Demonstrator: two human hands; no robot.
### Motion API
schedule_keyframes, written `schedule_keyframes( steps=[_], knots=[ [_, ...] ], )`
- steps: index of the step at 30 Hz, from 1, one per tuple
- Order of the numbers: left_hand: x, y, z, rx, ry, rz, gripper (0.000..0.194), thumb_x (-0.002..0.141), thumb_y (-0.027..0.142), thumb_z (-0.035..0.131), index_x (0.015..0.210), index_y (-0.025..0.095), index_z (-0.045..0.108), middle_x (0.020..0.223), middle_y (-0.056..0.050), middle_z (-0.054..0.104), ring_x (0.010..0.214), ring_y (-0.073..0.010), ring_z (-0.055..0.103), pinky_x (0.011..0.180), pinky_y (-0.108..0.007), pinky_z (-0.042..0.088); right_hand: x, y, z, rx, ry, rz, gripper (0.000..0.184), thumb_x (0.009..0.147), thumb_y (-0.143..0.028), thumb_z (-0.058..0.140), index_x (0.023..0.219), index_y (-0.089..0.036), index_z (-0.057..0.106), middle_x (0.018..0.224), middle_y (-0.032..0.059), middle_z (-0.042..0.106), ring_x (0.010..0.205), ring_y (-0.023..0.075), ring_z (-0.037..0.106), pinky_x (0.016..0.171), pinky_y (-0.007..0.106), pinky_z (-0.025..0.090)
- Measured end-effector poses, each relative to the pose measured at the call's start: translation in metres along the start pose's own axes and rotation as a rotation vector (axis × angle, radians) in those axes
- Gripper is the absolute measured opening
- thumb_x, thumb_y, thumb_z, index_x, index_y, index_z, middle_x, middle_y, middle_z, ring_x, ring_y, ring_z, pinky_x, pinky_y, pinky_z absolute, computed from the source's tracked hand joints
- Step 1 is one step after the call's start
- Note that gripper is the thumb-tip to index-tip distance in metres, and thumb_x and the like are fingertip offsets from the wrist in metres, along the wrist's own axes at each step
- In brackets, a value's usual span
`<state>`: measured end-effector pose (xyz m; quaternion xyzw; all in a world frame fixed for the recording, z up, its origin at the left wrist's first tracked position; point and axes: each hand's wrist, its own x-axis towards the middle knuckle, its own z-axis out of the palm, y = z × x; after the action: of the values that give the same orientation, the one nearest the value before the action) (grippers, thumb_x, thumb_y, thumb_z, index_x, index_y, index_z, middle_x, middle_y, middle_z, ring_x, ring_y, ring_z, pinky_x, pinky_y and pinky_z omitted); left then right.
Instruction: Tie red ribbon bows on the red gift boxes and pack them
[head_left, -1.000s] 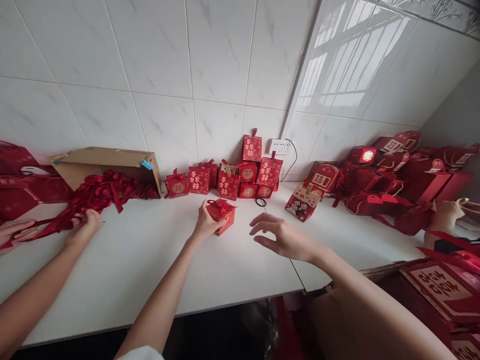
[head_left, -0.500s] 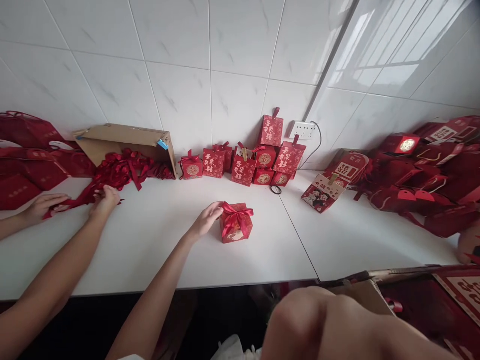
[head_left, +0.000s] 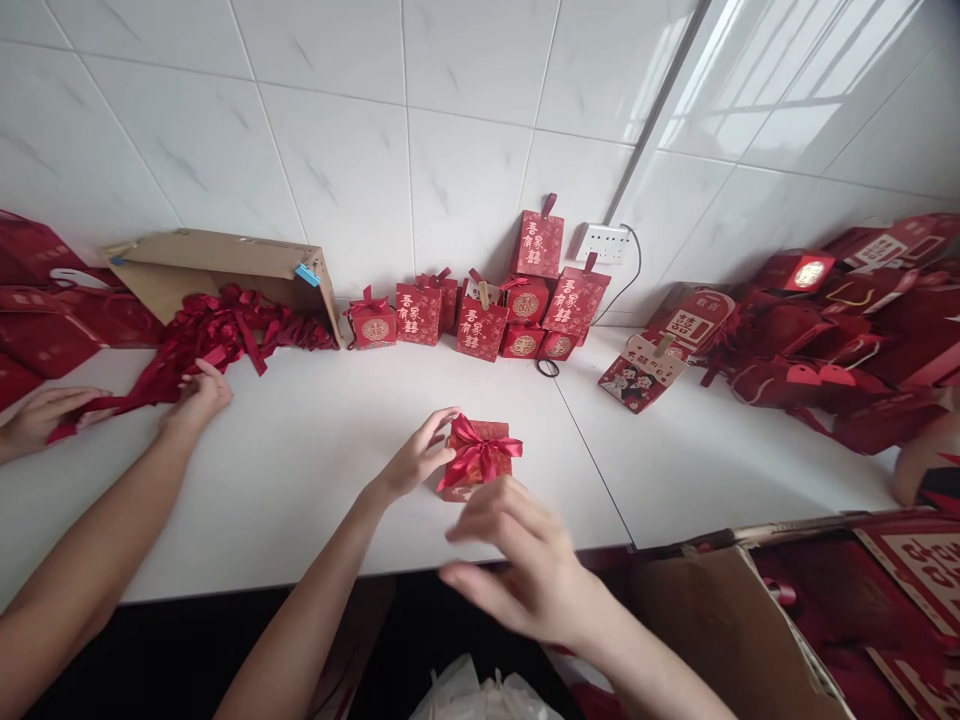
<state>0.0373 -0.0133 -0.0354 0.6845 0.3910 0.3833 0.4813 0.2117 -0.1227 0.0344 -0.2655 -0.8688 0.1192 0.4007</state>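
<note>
A small red gift box (head_left: 484, 478) with a red ribbon bow on top stands on the white table (head_left: 300, 480), near its front edge. My left hand (head_left: 414, 462) grips the box's left side with curled fingers. My right hand (head_left: 517, 560) hovers just in front of the box, motion-blurred, fingers spread and holding nothing.
A co-worker's two hands (head_left: 196, 395) handle red ribbons (head_left: 225, 335) spilling from a cardboard box (head_left: 217, 265) lying on its side. Several red gift boxes (head_left: 517, 310) are stacked by the wall under a socket (head_left: 604, 243). Red bags (head_left: 847, 350) are piled at right. An open carton (head_left: 720, 620) sits at lower right.
My left hand drew the red gift box nearer to the table's front edge. My right hand drew back out of view, then came forward again to just before the box.
</note>
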Motion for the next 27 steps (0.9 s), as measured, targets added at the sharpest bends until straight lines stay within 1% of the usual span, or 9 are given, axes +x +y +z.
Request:
schedule_keyframes(
  steps=[2,4,6,8,11,15,17,23,27],
  knots=[
    [0.002,0.014,0.0,0.148,0.052,0.115,0.044,0.081,0.025,0.045,0.124,0.02,0.046,0.137,-0.008,0.044,0.13,-0.0223,0.038,0.108,-0.039,0.033,-0.003,0.023,0.024,-0.21,0.047,0.036,0.022,0.086,-0.028,0.057,0.102,-0.013,0.059,0.094,0.0122,0.062,0.089,0.0225,0.055,0.076,0.037,0.047],
    [0.009,0.029,0.002,0.363,0.046,0.205,0.03,0.082,0.025,0.046,0.109,0.02,0.057,0.131,-0.007,0.049,0.128,-0.0221,0.039,0.109,-0.039,0.03,-0.009,0.042,0.05,-0.398,0.058,0.047,0.026,0.085,-0.019,0.055,0.11,-0.011,0.057,0.104,0.0153,0.06,0.1,0.027,0.052,0.081,0.041,0.044],
    [0.019,0.04,0.005,0.566,-0.035,0.235,0.02,0.081,0.024,0.048,0.095,0.021,0.063,0.122,-0.006,0.055,0.12,-0.0218,0.046,0.106,-0.039,0.033,-0.014,0.055,0.071,-0.506,0.113,0.082,0.027,0.086,-0.013,0.05,0.112,-0.013,0.056,0.103,0.0142,0.06,0.097,0.0255,0.053,0.081,0.04,0.042],
    [0.028,0.046,0.007,0.695,-0.133,0.222,0.016,0.081,0.024,0.05,0.085,0.022,0.065,0.113,-0.004,0.059,0.11,-0.0212,0.052,0.101,-0.04,0.037,-0.017,0.062,0.083,-0.514,0.174,0.133,0.025,0.087,-0.01,0.046,0.109,-0.016,0.057,0.098,0.0105,0.063,0.089,0.0213,0.054,0.079,0.036,0.041],
    [0.036,0.046,0.007,0.778,-0.189,0.199,0.013,0.08,0.025,0.053,0.078,0.023,0.066,0.101,-0.002,0.061,0.099,-0.0212,0.054,0.094,-0.04,0.041,-0.017,0.066,0.085,-0.41,0.241,0.172,0.022,0.089,-0.009,0.044,0.099,-0.019,0.061,0.089,0.0051,0.065,0.081,0.0163,0.055,0.077,0.032,0.041],
    [0.035,0.04,0.006,0.762,-0.188,0.202,0.009,0.078,0.027,0.057,0.076,0.023,0.065,0.092,-0.002,0.061,0.092,-0.0209,0.054,0.086,-0.038,0.044,-0.018,0.069,0.081,-0.308,0.301,0.132,0.022,0.088,-0.008,0.048,0.095,-0.021,0.064,0.083,0.0019,0.067,0.08,0.0142,0.056,0.078,0.032,0.041],
    [0.032,0.036,0.007,0.73,-0.166,0.206,0.01,0.079,0.027,0.057,0.073,0.023,0.064,0.09,-0.002,0.061,0.092,-0.0206,0.053,0.087,-0.038,0.044,-0.02,0.07,0.08,-0.298,0.298,0.109,0.023,0.088,-0.009,0.049,0.098,-0.023,0.065,0.083,0.0016,0.068,0.082,0.0147,0.056,0.083,0.035,0.04],
    [0.028,0.022,0.013,0.568,-0.057,0.191,0.015,0.08,0.026,0.054,0.069,0.022,0.063,0.092,-0.004,0.059,0.097,-0.02,0.051,0.089,-0.036,0.046,-0.028,0.074,0.081,-0.292,0.19,0.116,0.032,0.09,-0.011,0.044,0.105,-0.03,0.064,0.083,-0.0006,0.068,0.081,0.0151,0.055,0.094,0.043,0.033],
    [0.027,0.018,0.013,0.54,-0.051,0.174,0.014,0.081,0.027,0.056,0.071,0.021,0.065,0.095,-0.003,0.059,0.098,-0.0197,0.05,0.09,-0.036,0.045,-0.026,0.072,0.086,-0.263,0.264,0.06,0.029,0.09,-0.012,0.044,0.103,-0.028,0.064,0.081,-0.002,0.069,0.077,0.0141,0.054,0.092,0.041,0.03]
  ],
)
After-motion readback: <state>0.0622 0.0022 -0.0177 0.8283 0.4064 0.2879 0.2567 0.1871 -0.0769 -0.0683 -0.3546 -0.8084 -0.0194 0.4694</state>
